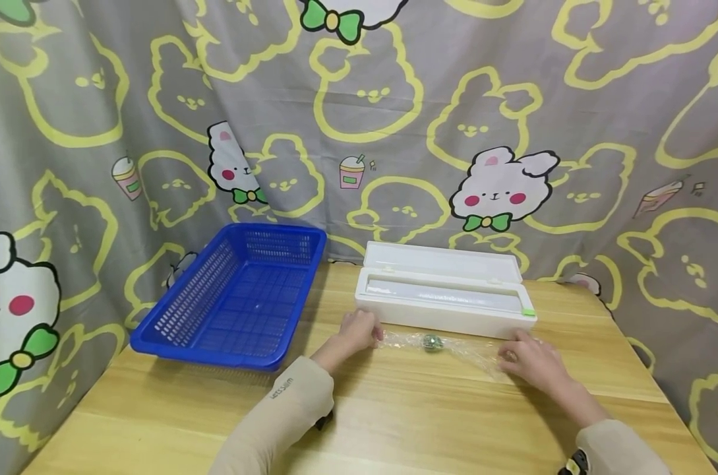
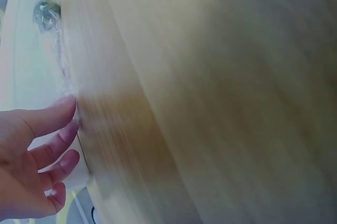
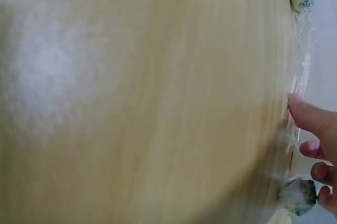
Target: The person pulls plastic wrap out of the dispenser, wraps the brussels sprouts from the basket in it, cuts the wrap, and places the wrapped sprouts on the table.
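Observation:
A small round mottled-green object (image 1: pixel 432 342) lies in a twisted strip of clear plastic wrap (image 1: pixel 474 356) on the table, in front of a white wrap dispenser (image 1: pixel 448 318) whose lid stands raised. My left hand (image 1: pixel 361 328) pinches the left end of the wrap between thumb and fingers; the left wrist view shows this hand (image 2: pixel 39 155) with its other fingers bent. On the other side, my right hand (image 1: pixel 533 359) pinches the wrap's right end. Close beside its fingers, the right wrist view shows a second wrapped green object (image 3: pixel 298 196), which I cannot make out in the head view.
A blue plastic basket (image 1: pixel 302 290) with slotted sides stands at the left of the wooden table (image 1: pixel 430 422). Behind the table hangs a grey patterned curtain (image 1: pixel 394 152). The dispenser holds a roll of film (image 1: pixel 442 293) and has a green tab at its right end.

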Available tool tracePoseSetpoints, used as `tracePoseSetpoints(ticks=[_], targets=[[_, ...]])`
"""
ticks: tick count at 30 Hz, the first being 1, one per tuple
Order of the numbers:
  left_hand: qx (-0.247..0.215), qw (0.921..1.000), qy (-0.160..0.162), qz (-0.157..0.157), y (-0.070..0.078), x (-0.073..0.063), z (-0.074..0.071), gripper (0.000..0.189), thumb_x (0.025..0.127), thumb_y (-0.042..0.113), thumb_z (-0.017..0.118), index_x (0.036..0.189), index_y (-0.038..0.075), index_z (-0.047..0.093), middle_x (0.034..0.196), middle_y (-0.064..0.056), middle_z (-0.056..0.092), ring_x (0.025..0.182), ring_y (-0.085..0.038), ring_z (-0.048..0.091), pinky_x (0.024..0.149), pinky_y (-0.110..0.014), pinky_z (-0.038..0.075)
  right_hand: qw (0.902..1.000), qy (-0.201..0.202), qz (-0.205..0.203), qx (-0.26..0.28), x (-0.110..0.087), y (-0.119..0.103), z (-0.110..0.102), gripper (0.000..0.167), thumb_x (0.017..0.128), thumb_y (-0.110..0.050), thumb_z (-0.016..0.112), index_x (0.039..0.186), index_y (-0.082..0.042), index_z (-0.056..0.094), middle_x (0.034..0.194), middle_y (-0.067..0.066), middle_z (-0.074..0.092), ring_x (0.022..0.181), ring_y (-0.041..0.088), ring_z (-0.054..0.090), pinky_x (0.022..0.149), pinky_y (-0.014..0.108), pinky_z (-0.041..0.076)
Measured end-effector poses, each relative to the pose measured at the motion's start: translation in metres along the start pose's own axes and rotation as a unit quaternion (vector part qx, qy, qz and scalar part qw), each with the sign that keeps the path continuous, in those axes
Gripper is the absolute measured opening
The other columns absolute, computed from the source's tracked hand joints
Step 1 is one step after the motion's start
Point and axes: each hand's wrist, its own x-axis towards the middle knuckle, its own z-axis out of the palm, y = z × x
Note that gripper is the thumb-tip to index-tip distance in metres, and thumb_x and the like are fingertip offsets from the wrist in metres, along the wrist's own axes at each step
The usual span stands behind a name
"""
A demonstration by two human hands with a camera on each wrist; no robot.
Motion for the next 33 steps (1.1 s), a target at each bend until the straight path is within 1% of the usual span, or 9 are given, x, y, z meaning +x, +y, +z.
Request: tracePoseSetpoints(ticks=[4,7,11,15,18,22,26,29,33], targets=[[-0.009,0.9999,0.008,0.002,0.0,0.0,0.001,0.017,0.065,0.007,0.077,0.068,0.021,0.07,0.068,0.011,0.063,0.071,-0.008,0.054,0.075,-0.036,0.04,0.9999,0.015,0.001,0.003,0.001,0.001,0.001,0.007,0.073,-0.02,0.073,0.076,-0.02,0.067,0.081,-0.003,0.047,0.07,0.017,0.053,0.057,0.037,0.036],[-0.004,0.9998,0.016,0.006,-0.001,0.0,0.001,0.018,0.065,0.004,0.076,0.068,0.021,0.07,0.072,0.01,0.065,0.074,-0.01,0.056,0.074,-0.036,0.04,0.9997,0.026,-0.001,0.001,0.001,0.0,0.003,0.011,0.073,-0.016,0.073,0.071,-0.022,0.064,0.078,-0.004,0.046,0.067,0.014,0.05,0.056,0.034,0.032],[0.017,0.9994,0.03,0.006,-0.001,0.001,0.002,0.017,0.067,0.005,0.074,0.068,0.022,0.07,0.076,0.01,0.066,0.077,-0.011,0.057,0.073,-0.035,0.04,0.9987,0.048,-0.013,-0.014,0.0,0.0,0.005,0.012,0.072,-0.013,0.073,0.07,-0.021,0.065,0.076,-0.004,0.044,0.063,0.013,0.049,0.054,0.03,0.028],[0.053,0.9981,0.03,0.013,0.004,-0.002,0.0,0.013,0.072,0.011,0.072,0.072,0.024,0.072,0.083,0.009,0.068,0.085,-0.016,0.057,0.076,-0.038,0.041,0.997,0.068,-0.028,-0.026,-0.001,0.002,0.004,0.011,0.07,-0.012,0.074,0.07,-0.02,0.066,0.076,-0.005,0.043,0.06,0.011,0.048,0.053,0.029,0.027],[0.06,0.9977,0.027,0.016,0.005,-0.007,-0.001,0.01,0.075,0.015,0.072,0.075,0.025,0.073,0.089,0.007,0.068,0.093,-0.02,0.055,0.078,-0.04,0.041,0.9963,0.072,-0.043,-0.02,0.0,0.003,0.002,0.009,0.07,-0.014,0.074,0.07,-0.019,0.067,0.075,-0.006,0.041,0.059,0.01,0.046,0.054,0.029,0.028],[0.05,0.9981,0.029,0.019,0.004,-0.013,-0.001,0.007,0.076,0.02,0.072,0.079,0.026,0.074,0.091,0.006,0.067,0.095,-0.02,0.053,0.078,-0.04,0.042,0.9965,0.053,-0.062,-0.016,-0.001,0.004,-0.004,0.003,0.074,-0.018,0.072,0.077,-0.017,0.071,0.075,-0.008,0.044,0.063,0.01,0.049,0.056,0.03,0.029],[0.042,0.9981,0.035,0.027,0.004,-0.016,-0.004,0.009,0.077,0.022,0.071,0.085,0.024,0.074,0.093,0.005,0.068,0.093,-0.021,0.055,0.075,-0.039,0.044,0.9984,0.024,-0.051,-0.004,-0.002,0.002,-0.008,0.011,0.08,-0.019,0.067,0.088,-0.014,0.073,0.072,-0.008,0.041,0.061,0.009,0.041,0.054,0.028,0.026],[0.029,0.9979,0.054,0.022,0.006,-0.015,-0.006,0.013,0.076,0.023,0.072,0.089,0.022,0.074,0.093,0.004,0.069,0.084,-0.019,0.058,0.066,-0.034,0.045,0.9985,0.032,-0.045,0.007,0.0,-0.003,-0.012,0.012,0.082,-0.019,0.066,0.089,-0.013,0.073,0.071,-0.008,0.039,0.058,0.007,0.035,0.05,0.026,0.025],[-0.011,0.9969,0.074,0.022,0.018,-0.012,-0.006,0.014,0.076,0.022,0.072,0.09,0.02,0.074,0.083,0.005,0.071,0.067,-0.012,0.058,0.054,-0.024,0.04,0.9949,0.06,-0.081,0.011,0.009,-0.016,-0.017,0.008,0.08,-0.017,0.068,0.086,-0.013,0.071,0.071,-0.008,0.047,0.06,0.008,0.043,0.048,0.024,0.032]])
